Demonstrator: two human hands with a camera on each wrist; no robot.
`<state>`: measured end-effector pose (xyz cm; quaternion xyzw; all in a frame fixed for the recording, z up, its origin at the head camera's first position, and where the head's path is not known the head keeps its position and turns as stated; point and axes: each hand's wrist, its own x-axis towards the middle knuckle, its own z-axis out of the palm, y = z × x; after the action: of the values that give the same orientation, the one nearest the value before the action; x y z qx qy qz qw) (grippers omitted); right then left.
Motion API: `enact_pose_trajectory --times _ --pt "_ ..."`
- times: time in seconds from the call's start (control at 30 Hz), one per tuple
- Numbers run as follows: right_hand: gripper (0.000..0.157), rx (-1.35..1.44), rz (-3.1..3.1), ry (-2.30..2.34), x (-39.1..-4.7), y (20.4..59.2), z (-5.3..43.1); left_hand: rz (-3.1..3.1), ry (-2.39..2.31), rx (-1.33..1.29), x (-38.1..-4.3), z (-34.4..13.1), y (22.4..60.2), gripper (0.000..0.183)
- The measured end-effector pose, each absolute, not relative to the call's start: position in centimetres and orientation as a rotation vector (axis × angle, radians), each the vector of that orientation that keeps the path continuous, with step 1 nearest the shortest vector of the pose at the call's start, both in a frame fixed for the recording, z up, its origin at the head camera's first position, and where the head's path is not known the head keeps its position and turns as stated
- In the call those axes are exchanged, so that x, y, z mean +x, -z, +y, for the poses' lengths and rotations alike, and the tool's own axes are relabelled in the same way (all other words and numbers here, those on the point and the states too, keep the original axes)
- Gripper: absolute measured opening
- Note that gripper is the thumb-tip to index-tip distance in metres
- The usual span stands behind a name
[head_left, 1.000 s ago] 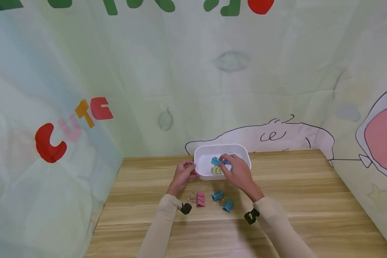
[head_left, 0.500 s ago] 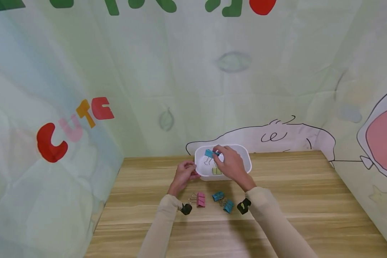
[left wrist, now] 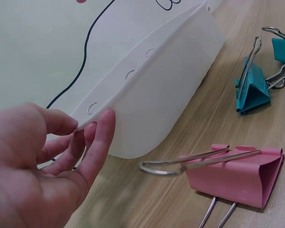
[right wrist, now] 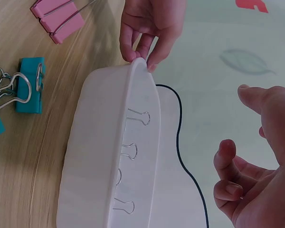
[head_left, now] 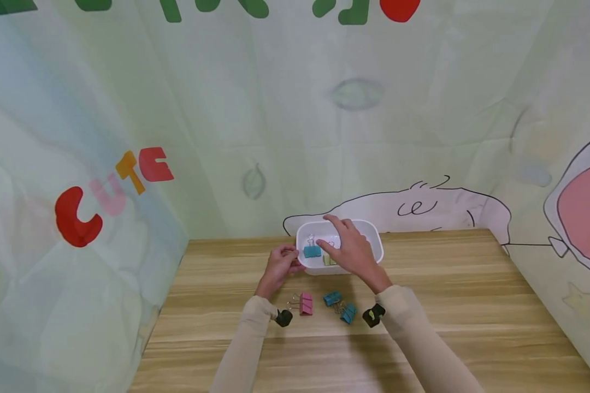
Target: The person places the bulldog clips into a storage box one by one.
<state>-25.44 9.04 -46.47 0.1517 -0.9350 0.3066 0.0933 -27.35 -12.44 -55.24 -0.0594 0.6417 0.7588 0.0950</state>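
A white plastic box (head_left: 319, 271) stands near the back of the table. My left hand (head_left: 279, 265) pinches its left rim between thumb and fingers, plainly seen in the left wrist view. Inside lie a blue binder clip (head_left: 312, 251) at the left and a yellow binder clip (head_left: 329, 260) in front; the right part is hidden by my hand. Wire handles of several clips show over the rim in the right wrist view. My right hand (head_left: 353, 252) hovers over the box, thumb and index finger spread apart, holding nothing.
In front of the box lie a pink binder clip (head_left: 305, 304) and two teal binder clips, one (head_left: 331, 298) behind the other (head_left: 348, 313), their handles close together. A printed cloth (head_left: 255, 120) hangs right behind the table (head_left: 452, 305) and along its sides.
My right hand has moved left over the box and let go of the blue binder clip, which now lies at the box's left side. My left hand has stayed on the rim.
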Motion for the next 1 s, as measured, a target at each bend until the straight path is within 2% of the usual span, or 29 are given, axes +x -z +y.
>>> enact_pose_trajectory --times 0.3,0.57,1.0 --pt "0.066 0.477 -2.739 -0.928 -23.6 47.1 10.9 1.919 -2.237 -0.187 -27.4 -12.4 55.1 0.030" --pt "0.064 0.547 -2.743 -0.969 -21.3 49.3 13.0 1.902 -2.265 -0.163 -27.4 -12.3 55.4 0.031" --pt "0.048 0.770 -2.846 -0.972 -18.3 53.9 16.1 1.910 -2.264 -0.163 -27.3 -12.4 55.4 0.031"
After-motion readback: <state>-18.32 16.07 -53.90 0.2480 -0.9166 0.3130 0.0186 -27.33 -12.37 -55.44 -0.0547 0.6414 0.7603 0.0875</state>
